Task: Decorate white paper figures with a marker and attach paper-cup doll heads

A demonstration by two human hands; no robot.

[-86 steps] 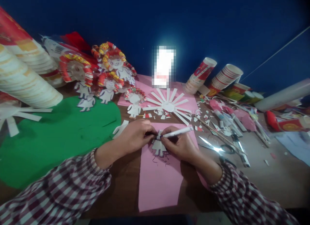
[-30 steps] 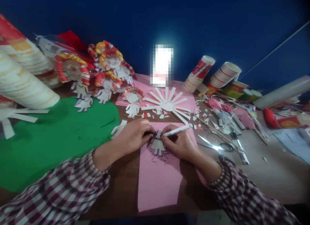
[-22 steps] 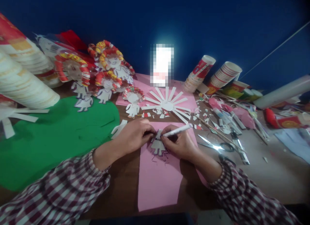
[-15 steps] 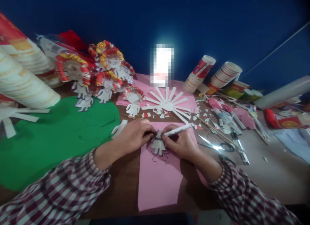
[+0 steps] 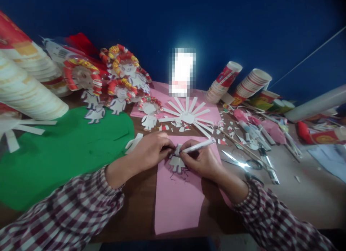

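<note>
A small white paper cutout figure [image 5: 177,164] with dark outlines lies on a pink sheet [image 5: 178,207] at the centre. My left hand [image 5: 151,150] is closed at the figure's upper left edge, thumb and fingers pinching there. In my right hand [image 5: 201,159] a white marker pen [image 5: 201,145] is gripped, its tip down at the upper part of the figure. Dark strokes mark the pink sheet around the figure's lower end. Partly covered by my left hand, another white paper cutout [image 5: 133,143] lies to the left.
Green paper [image 5: 67,153] spreads at left beneath stacked paper cups [image 5: 29,87]. Finished-looking paper dolls [image 5: 119,99] stand behind it. A fringed white cup cutout [image 5: 187,117] lies ahead. Scissors [image 5: 240,163], a wooden stick [image 5: 243,148] and pens lie right, near paper scraps.
Both hands keep nearly the same place, and the marker tip stays at the figure's upper part. The whole view has shifted very slightly.
</note>
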